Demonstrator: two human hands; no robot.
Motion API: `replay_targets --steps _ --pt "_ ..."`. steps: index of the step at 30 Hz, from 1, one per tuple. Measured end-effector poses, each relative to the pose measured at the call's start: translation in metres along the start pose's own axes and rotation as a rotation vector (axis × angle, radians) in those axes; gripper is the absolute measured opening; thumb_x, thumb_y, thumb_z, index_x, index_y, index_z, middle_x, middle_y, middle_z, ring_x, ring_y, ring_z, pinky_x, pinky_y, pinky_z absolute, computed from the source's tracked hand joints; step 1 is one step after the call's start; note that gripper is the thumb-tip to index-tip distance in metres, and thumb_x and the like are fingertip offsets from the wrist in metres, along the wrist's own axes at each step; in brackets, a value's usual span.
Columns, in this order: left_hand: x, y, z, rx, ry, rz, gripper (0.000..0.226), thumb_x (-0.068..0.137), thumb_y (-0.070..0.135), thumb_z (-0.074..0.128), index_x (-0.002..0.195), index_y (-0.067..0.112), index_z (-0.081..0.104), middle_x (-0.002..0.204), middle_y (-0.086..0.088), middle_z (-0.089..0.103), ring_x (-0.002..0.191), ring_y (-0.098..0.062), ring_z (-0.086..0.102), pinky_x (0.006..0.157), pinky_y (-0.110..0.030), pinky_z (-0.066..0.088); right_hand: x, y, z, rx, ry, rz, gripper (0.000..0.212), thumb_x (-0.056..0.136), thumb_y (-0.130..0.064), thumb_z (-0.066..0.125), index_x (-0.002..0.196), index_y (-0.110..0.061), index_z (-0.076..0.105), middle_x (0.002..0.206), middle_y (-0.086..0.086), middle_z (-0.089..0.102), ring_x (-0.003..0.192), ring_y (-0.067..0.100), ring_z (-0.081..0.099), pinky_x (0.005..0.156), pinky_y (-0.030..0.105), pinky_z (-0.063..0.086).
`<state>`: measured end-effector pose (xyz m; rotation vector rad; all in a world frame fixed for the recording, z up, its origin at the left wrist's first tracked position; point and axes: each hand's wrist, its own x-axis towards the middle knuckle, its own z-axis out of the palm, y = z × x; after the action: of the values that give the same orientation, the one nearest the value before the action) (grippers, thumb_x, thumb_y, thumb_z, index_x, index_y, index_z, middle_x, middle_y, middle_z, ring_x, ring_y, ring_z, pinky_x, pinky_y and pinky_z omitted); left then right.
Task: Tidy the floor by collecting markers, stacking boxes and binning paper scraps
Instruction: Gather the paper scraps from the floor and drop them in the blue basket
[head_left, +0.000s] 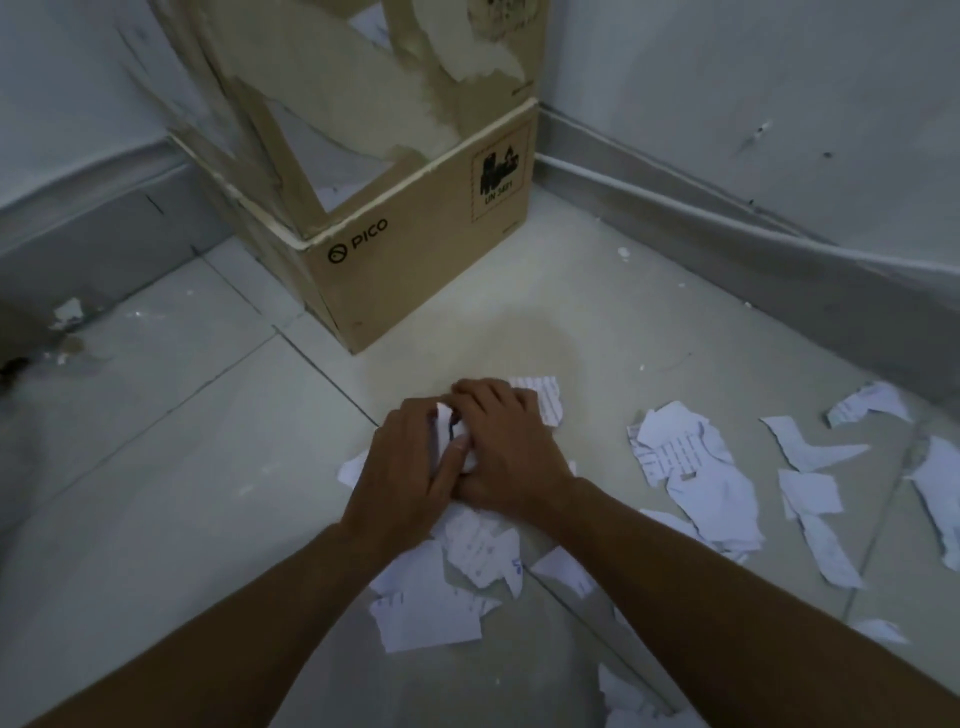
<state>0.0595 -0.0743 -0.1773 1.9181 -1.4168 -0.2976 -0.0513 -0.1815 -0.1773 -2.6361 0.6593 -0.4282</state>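
Observation:
Torn white paper scraps (696, 467) with printed lines lie scattered over the tiled floor, mostly to the right and below my hands. My left hand (405, 467) and my right hand (504, 447) press together over a small bunch of scraps (448, 422) on the floor, fingers curled around them. One scrap (545, 397) sticks out from under my right hand. An open brown cardboard box (415, 249) marked PICO stands in the corner beyond my hands, with bits of paper inside. No markers are visible.
Grey walls with skirting (727, 208) meet in the corner behind the box. A pile of scraps (431, 603) lies between my forearms. Bits of debris (67, 317) sit by the left wall. Pale floor tiles (156, 467) extend to the left.

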Motion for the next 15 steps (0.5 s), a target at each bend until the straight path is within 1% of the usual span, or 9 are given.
replay_targets --steps 2,3,5,6,8,10,12,13,15 --pt "-0.001 0.003 0.002 -0.108 0.062 -0.080 0.034 0.097 0.038 0.049 0.115 0.009 0.049 0.102 -0.004 0.057 0.091 -0.016 0.060 0.081 -0.031 0.052 0.000 -0.008 0.004 -0.067 0.040 0.012 0.042 0.069 -0.043 0.066 0.101 -0.015 0.063 0.102 0.005 0.061 0.094 0.026 0.055 0.077 0.040 0.042" --pt "0.000 0.004 0.002 -0.159 0.088 -0.129 0.036 0.097 0.043 0.047 0.114 0.010 0.048 0.101 -0.003 0.058 0.089 -0.013 0.062 0.078 -0.028 0.053 -0.001 -0.011 0.007 -0.085 0.037 0.014 0.037 0.073 -0.042 0.062 0.097 -0.013 0.063 0.096 0.006 0.061 0.087 0.026 0.054 0.072 0.039 0.043" --pt "0.003 0.007 0.002 -0.251 0.114 -0.193 0.033 0.099 0.045 0.043 0.106 0.013 0.050 0.093 0.001 0.060 0.084 -0.008 0.063 0.073 -0.028 0.054 -0.001 -0.016 0.012 -0.081 0.027 0.015 0.031 0.081 -0.036 0.057 0.097 -0.010 0.065 0.090 0.009 0.062 0.080 0.028 0.056 0.067 0.038 0.046" --pt "0.003 0.009 0.002 -0.289 0.111 -0.203 0.030 0.101 0.041 0.042 0.103 0.013 0.051 0.089 0.002 0.061 0.082 -0.009 0.063 0.072 -0.030 0.054 0.000 -0.017 0.011 -0.051 0.047 0.025 0.027 0.083 -0.031 0.059 0.096 -0.008 0.066 0.087 0.010 0.063 0.076 0.028 0.058 0.064 0.038 0.048" --pt "0.005 0.012 -0.001 -0.341 0.084 -0.223 0.028 0.103 0.035 0.040 0.098 0.012 0.055 0.085 0.000 0.062 0.081 -0.008 0.063 0.073 -0.028 0.052 0.001 -0.021 0.008 0.068 0.109 0.064 0.022 0.080 -0.023 0.063 0.090 -0.004 0.068 0.081 0.013 0.066 0.069 0.032 0.062 0.059 0.039 0.053" --pt "0.009 0.017 -0.008 -0.361 0.091 -0.268 0.032 0.102 0.037 0.038 0.095 0.013 0.058 0.085 0.002 0.064 0.080 -0.003 0.063 0.073 -0.022 0.049 0.004 -0.025 0.002 0.139 0.155 0.085 0.020 0.081 -0.021 0.064 0.089 -0.003 0.068 0.080 0.014 0.069 0.066 0.032 0.066 0.058 0.038 0.054" --pt "0.012 0.022 -0.017 -0.355 0.125 -0.346 0.041 0.099 0.049 0.035 0.101 0.017 0.061 0.089 0.007 0.067 0.082 0.005 0.062 0.073 -0.014 0.049 0.008 -0.032 -0.004 0.122 0.188 0.081 0.016 0.084 -0.022 0.069 0.091 -0.007 0.069 0.081 0.010 0.070 0.067 0.027 0.067 0.061 0.032 0.050" --pt "0.013 0.025 -0.023 -0.366 0.143 -0.382 0.042 0.098 0.052 0.034 0.103 0.021 0.062 0.090 0.011 0.068 0.083 0.010 0.062 0.073 -0.009 0.048 0.012 -0.036 -0.007 0.112 0.208 0.078 0.015 0.085 -0.023 0.070 0.091 -0.010 0.069 0.081 0.008 0.070 0.067 0.025 0.067 0.061 0.031 0.048" --pt "0.014 0.028 -0.035 -0.379 0.186 -0.411 0.031 0.101 0.049 0.036 0.101 0.034 0.062 0.089 0.020 0.067 0.083 0.017 0.060 0.072 -0.003 0.044 0.020 -0.046 -0.017 0.109 0.240 0.051 0.017 0.089 -0.028 0.066 0.090 -0.012 0.070 0.081 0.007 0.071 0.067 0.024 0.066 0.060 0.032 0.050"
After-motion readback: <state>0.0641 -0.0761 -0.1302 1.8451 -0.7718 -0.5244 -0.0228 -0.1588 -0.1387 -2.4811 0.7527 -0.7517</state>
